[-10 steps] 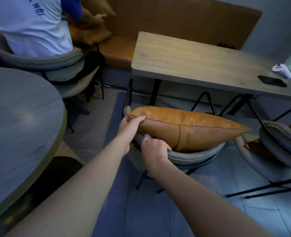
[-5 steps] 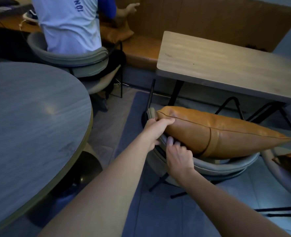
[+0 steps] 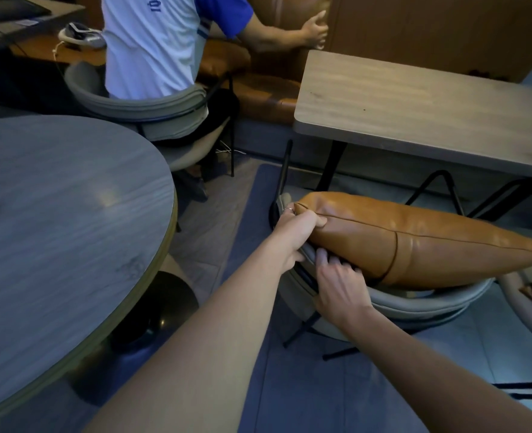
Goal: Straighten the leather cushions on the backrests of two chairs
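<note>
1. Both hands on cushion [image 3: 414, 242], which lies flat atop the backrest [image 3: 414, 306] of the near chair, long axis running left-right.
2. Left hand [image 3: 296, 229] closed on its left corner, thumb on top.
3. Right hand [image 3: 339, 285] curled, fingertips tucked under the lower edge (grip hidden, can't tell).
4. Bulk extends right of both hands; right hand nearer the middle, so it likely steers.

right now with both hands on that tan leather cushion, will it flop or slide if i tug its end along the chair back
The cushion looks plump and holds its long shape, so it will probably sag only a little. Its glossy leather may slip along the curved chair backrest. The left hand pinches the corner seam and the right hand is tucked under, which should steady it.
</note>
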A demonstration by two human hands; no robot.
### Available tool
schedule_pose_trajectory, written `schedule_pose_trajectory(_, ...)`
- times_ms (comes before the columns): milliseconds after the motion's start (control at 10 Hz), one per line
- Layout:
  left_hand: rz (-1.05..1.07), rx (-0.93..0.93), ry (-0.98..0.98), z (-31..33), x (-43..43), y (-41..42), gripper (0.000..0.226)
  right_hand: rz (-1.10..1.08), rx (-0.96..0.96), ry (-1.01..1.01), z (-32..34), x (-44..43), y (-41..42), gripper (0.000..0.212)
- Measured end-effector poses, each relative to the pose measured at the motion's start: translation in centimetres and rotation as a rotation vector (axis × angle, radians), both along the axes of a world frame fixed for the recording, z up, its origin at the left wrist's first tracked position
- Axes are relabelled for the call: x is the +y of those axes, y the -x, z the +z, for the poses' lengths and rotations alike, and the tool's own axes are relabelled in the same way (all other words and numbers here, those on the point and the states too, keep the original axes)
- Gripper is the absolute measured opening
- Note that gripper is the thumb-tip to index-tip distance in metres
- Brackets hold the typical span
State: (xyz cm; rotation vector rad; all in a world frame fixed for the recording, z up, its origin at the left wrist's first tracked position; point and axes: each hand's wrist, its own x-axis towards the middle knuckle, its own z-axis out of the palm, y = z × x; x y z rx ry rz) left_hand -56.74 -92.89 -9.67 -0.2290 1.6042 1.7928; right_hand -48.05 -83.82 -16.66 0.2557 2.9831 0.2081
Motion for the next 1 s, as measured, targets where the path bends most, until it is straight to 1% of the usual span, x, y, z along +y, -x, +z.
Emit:
schedule_pose_trajectory(100, -0.018, 0.003, 0.023, 0.0, -0.1, 0.0, 0.034, 0.009, -0.021, 0.028, 0.3, 0.3, -0.1, 0.055)
schedule_pose_trajectory(200, -0.025, 0.032, 0.086, -0.5, 0.0, -0.2, 0.040, 0.011, -0.076, 0.155, 1.4, 0.8, 0.0, 0.051)
schedule_pose_trajectory(300, -0.013, 0.119, 0.236, -0.4, 0.2, -1.2, 0.064, -0.014, -0.105, 0.290, 3.1, 1.2, -0.5, 0.037)
schedule_pose_trajectory(400, -0.047, 0.277, 0.477, 0.3, 0.7, -2.2, 0.071, -0.053, -0.078, 0.383, 5.5, 2.3, -1.8, 0.037)
schedule_pose_trajectory(500, -0.199, 0.483, 0.981, 2.7, 0.8, -3.5, 0.082, -0.092, -0.009, 0.380, 8.9, 4.6, -3.3, 0.048)
schedule_pose_trajectory(600, -0.323, 0.739, 1.248, 6.8, 1.2, -5.4, 0.082, -0.151, 0.057, 0.395, 13.6, 8.0, -4.9, 0.054)
schedule_pose_trajectory(700, -0.431, 0.899, 1.297, 11.9, 3.1, -7.3, 0.068, -0.237, 0.074, 0.493, 19.5, 11.9, -6.6, 0.058)
schedule_pose_trajectory(800, -0.463, 1.022, 1.229, 18.1, 5.7, -9.9, 0.049, -0.276, 0.114, 0.569, 25.6, 15.8, -8.9, 0.059)
schedule_pose_trajectory(900, -0.423, 1.156, 1.197, 24.9, 8.5, -12.9, 0.043, -0.255, 0.201, 0.552, 32.3, 18.7, -11.6, 0.061)
schedule_pose_trajectory(1000, -0.411, 1.232, 1.242, 31.4, 11.0, -16.0, 0.051, -0.247, 0.339, 0.459, 38.5, 20.7, -14.4, 0.063)
